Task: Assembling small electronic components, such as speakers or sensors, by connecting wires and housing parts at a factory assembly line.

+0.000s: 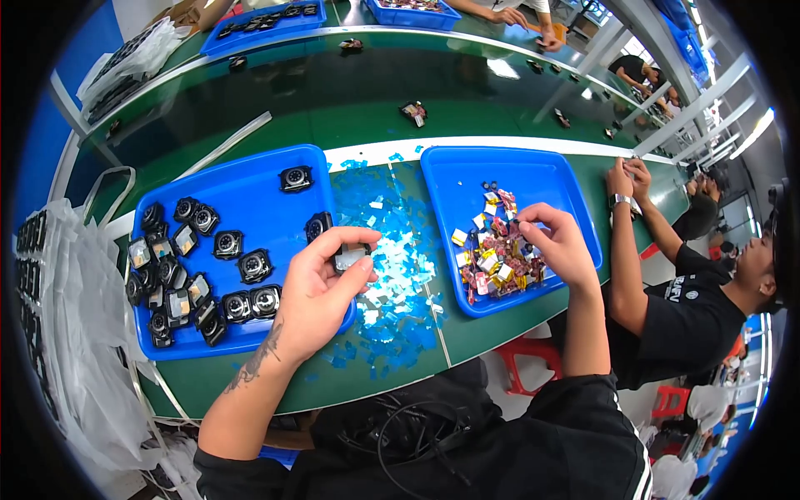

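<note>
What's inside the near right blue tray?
The near right blue tray holds a loose heap of small parts, pinkish, white, yellow and dark. The heap covers its own lower layers and the floor beneath; the right hand hides some of the right side.

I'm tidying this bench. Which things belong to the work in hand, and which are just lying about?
Work in hand: left hand, held case, right hand, small parts, black cases, left tray, right tray.
Seemingly just lying about: blue scraps, white strip.
</note>
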{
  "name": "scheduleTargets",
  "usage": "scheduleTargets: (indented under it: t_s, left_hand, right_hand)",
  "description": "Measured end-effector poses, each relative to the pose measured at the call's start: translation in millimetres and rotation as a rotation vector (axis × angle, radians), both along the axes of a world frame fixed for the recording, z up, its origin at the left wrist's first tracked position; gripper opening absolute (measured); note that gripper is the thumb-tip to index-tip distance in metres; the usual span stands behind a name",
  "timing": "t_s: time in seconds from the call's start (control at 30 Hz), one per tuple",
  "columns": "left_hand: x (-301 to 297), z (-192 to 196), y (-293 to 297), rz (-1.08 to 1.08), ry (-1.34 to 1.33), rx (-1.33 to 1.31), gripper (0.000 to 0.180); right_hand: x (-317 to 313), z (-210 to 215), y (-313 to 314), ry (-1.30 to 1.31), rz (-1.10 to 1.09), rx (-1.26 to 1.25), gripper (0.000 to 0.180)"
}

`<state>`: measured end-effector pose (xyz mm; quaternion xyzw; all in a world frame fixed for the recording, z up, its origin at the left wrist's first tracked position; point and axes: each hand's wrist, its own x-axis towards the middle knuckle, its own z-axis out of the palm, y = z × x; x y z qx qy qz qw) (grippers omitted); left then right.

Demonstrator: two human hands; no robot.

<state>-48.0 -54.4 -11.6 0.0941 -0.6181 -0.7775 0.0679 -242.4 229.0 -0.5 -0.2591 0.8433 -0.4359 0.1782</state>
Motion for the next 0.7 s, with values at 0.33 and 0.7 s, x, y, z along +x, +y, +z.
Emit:
scheduleTargets:
  t_s: [0.33, 0.7]
  left_hand:
    - [4.3, 0.4, 5.3, 0.125, 0.219, -0.333, 0.025]
    - [5.1, 9.3, 16.3, 0.132, 0.358, -0.672, 0.034]
  right_hand:
    - [46.0, -1.3, -41.4, -0.354, 0.225, -0.759, 0.011]
    - [104.0, 3.5, -109.7, -0.686, 0.173, -0.79, 0.018]
